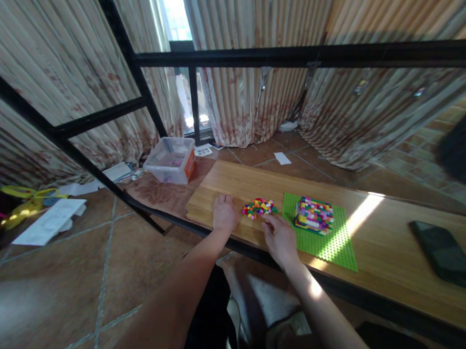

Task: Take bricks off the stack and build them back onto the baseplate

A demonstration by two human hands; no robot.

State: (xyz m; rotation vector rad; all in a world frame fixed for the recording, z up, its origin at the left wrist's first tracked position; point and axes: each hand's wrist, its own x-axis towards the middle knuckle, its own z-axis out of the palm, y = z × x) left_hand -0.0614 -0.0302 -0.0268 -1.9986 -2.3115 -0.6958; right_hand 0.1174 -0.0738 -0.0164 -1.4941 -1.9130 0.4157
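My left hand (pixel 225 214) rests on the wooden bench top, fingers lying against the wood, just left of a small pile of loose, multicoloured toy bricks (pixel 257 207). At the pile's near right side is my right hand (pixel 280 239), its thumb and fingers drawn together; anything between the fingertips is too small to make out. Beside this hand lies a bright green baseplate (pixel 340 255). A rectangular block built of many coloured bricks (pixel 314 215) stands on the plate, with layered walls and a mottled top.
A clear plastic box (pixel 171 160) with an orange label stands beyond the bench's left end. To the right, a dark phone (pixel 447 256) lies on the bench (pixel 382 234). Black metal bars (pixel 226 56) cross in front of the curtains. Papers (pixel 48 222) and a yellow object (pixel 25 203) lie at left.
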